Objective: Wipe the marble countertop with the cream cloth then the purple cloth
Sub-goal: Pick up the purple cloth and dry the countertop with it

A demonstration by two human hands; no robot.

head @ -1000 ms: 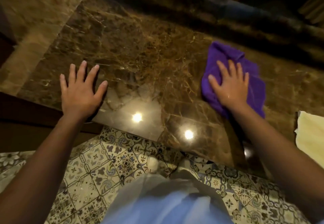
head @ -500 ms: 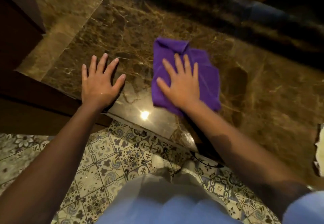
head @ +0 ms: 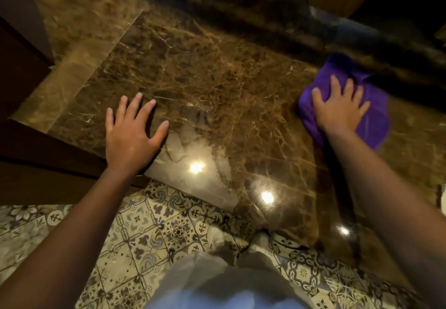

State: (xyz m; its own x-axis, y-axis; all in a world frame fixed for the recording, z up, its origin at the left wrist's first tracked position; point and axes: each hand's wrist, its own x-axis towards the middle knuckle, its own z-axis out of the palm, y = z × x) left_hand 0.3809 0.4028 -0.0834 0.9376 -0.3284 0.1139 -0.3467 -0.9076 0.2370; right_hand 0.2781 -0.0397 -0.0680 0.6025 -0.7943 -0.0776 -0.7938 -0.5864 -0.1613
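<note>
The person's right hand (head: 339,111) is pressing flat, palm down with fingers spread, on the purple cloth (head: 362,105), which is lying crumpled on the brown marble countertop (head: 205,86). The hand is not gripping the cloth; it is resting open on top, with purple fabric showing past the fingertips and to the far side of the wrist. The cloth is sitting toward the back of the countertop, close to the dark raised ledge (head: 265,6) that is running along the counter's rear edge.

The left hand (head: 132,132) is lying open and empty on the same countertop, fingers splayed wide, near the counter's front edge and well apart from the purple cloth. Its palm is touching the stone.

A pale sliver (head: 442,196), possibly the cream cloth, is showing on the countertop beyond the right forearm, cut off by the picture's border; too little is showing to be sure.

Bright ceiling-light reflections are glinting on the polished marble between the two arms. In front of the countertop, patterned floor tiles (head: 156,231) are showing, with light-coloured clothing (head: 217,279) over them.
</note>
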